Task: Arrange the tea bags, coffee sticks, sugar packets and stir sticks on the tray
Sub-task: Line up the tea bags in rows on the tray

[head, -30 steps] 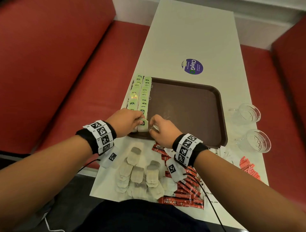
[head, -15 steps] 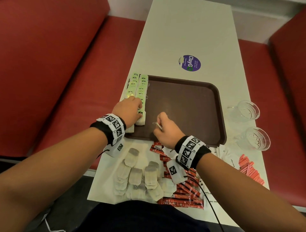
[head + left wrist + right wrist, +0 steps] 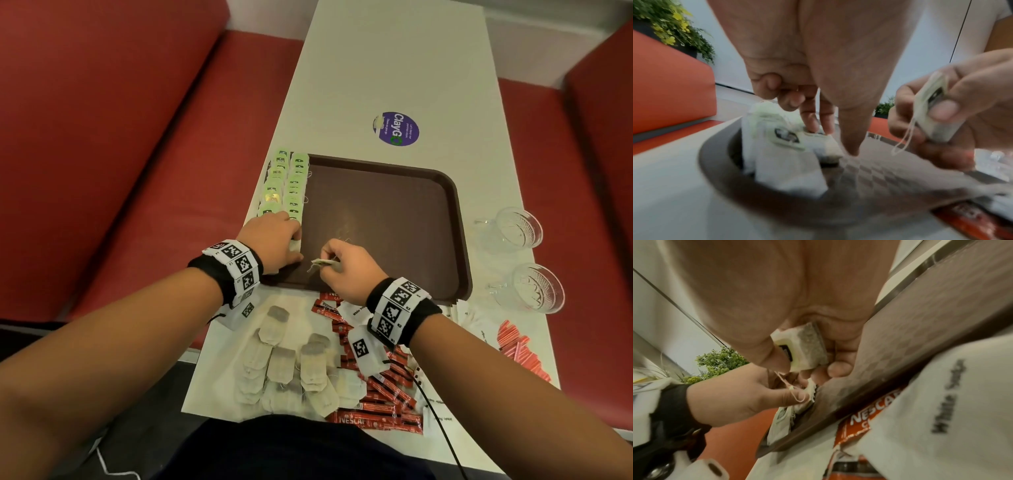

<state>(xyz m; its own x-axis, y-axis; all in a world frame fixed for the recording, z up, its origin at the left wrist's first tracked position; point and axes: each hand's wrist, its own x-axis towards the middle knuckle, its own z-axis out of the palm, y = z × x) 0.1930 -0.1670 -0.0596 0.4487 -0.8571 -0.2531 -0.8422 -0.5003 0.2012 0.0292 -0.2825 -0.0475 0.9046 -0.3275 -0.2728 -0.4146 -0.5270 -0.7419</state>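
Left hand (image 3: 274,240) covers near end of tea bag rows (image 3: 294,185); wrist views motion-blurred; stir sticks (image 3: 520,349) at 4 o'clock too small to count.

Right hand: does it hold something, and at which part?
The right hand pinches one tea bag between thumb and fingers across its flat body; its string hangs free.

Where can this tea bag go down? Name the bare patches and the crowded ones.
Bare: the middle and right of the tray, between the tea bag rows on its left edge and its right rim; also the far table beyond the sticker. Crowded: the near table, covered by loose tea bags and coffee sticks.
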